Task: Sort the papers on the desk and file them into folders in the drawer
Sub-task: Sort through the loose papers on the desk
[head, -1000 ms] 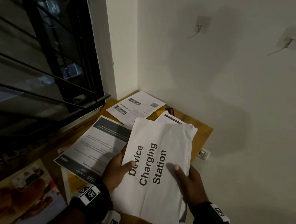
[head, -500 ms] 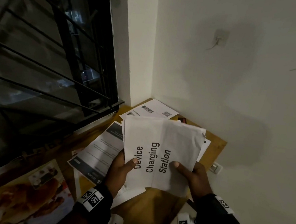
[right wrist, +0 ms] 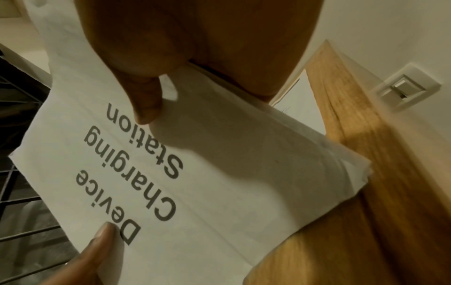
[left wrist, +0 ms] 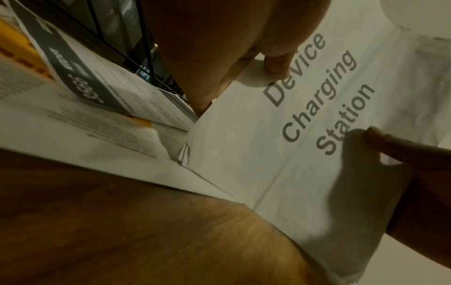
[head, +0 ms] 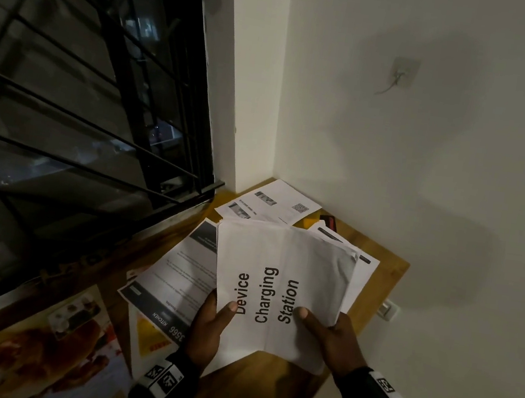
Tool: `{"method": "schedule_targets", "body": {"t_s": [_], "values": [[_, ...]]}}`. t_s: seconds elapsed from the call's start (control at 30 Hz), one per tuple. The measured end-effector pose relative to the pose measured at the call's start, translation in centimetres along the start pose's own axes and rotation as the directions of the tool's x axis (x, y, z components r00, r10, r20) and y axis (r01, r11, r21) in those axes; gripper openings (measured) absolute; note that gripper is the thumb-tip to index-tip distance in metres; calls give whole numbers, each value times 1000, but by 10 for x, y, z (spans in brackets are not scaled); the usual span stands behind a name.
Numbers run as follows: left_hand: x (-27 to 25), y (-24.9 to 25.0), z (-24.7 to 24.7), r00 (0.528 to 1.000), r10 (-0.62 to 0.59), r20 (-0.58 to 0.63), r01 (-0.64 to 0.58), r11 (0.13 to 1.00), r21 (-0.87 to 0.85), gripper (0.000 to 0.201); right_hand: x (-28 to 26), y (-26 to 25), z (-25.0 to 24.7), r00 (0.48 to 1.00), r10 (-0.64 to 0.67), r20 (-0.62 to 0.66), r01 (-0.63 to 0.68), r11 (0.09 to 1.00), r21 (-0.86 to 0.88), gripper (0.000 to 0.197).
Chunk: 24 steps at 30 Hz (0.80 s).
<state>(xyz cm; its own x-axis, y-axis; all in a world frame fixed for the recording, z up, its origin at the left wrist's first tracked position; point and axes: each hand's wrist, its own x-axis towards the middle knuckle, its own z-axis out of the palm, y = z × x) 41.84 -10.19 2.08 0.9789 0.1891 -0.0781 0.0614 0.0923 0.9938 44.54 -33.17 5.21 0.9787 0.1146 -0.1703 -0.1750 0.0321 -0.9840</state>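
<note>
A small stack of white sheets, its top page printed "Device Charging Station" [head: 278, 267], is held above the wooden desk [head: 389, 265]. My left hand [head: 210, 322] pinches its left edge, thumb on the word "Device" [left wrist: 278, 63]. My right hand [head: 330, 336] pinches its lower right edge, thumb beside "Station" [right wrist: 146, 108]; the other fingers are hidden under the stack. Loose papers lie on the desk: a dark-headed sheet [head: 177, 274], a sheet with photos and a QR code [head: 270, 205], another sheet [head: 363, 272] under the stack's right side. No drawer or folder is in view.
A barred window [head: 82, 108] runs along the desk's left side. A glossy food flyer [head: 43, 353] and a yellow leaflet [head: 148, 334] lie at the near left. White walls close the corner behind; a wall switch [head: 388, 310] sits past the desk's right edge.
The stack has been lifted and drawn nearer, both hands keeping their grip. The view has tilted, and more of the QR sheet shows behind the stack.
</note>
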Motion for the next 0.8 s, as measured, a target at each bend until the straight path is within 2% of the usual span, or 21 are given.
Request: {"method": "schedule_targets", "body": {"t_s": [0.13, 0.33, 0.43, 0.5, 0.6, 0.63, 0.7, 0.73, 0.8], "values": [[4, -8, 5, 999, 23, -44, -22, 999, 25, 36, 5, 1, -2, 1000, 0, 6, 0, 1000, -7, 20], [7, -4, 10, 998, 34, -51, -29, 994, 102, 32, 8, 4, -11, 999, -10, 39, 11, 999, -34, 28], [13, -2, 11, 998, -20, 53, 7, 974, 226, 16, 1, 16, -28, 999, -23, -25, 23, 1000, 1, 24], [19, -2, 10, 999, -26, 37, 11, 932, 363, 6, -6, 25, -45, 991, 36, -127, -30, 998, 51, 21], [32, -10, 1, 999, 31, -32, -7, 824, 566, 16, -21, 43, -79, 939, 136, -316, -100, 987, 127, 14], [37, -14, -5, 997, 68, -36, -28, 760, 649, 15, -26, 49, -91, 913, 159, -375, -114, 984, 140, 15], [46, -20, -17, 992, 117, -40, -39, 600, 799, 10, -36, 56, -112, 867, 189, -461, -138, 980, 141, 40], [50, -24, -21, 991, 115, -64, -5, 522, 853, 28, -42, 58, -121, 846, 205, -492, -156, 978, 139, 50], [56, -26, -27, 988, 45, -150, 122, 385, 915, 67, -52, 57, -137, 803, 241, -545, -192, 970, 146, 50]]}}
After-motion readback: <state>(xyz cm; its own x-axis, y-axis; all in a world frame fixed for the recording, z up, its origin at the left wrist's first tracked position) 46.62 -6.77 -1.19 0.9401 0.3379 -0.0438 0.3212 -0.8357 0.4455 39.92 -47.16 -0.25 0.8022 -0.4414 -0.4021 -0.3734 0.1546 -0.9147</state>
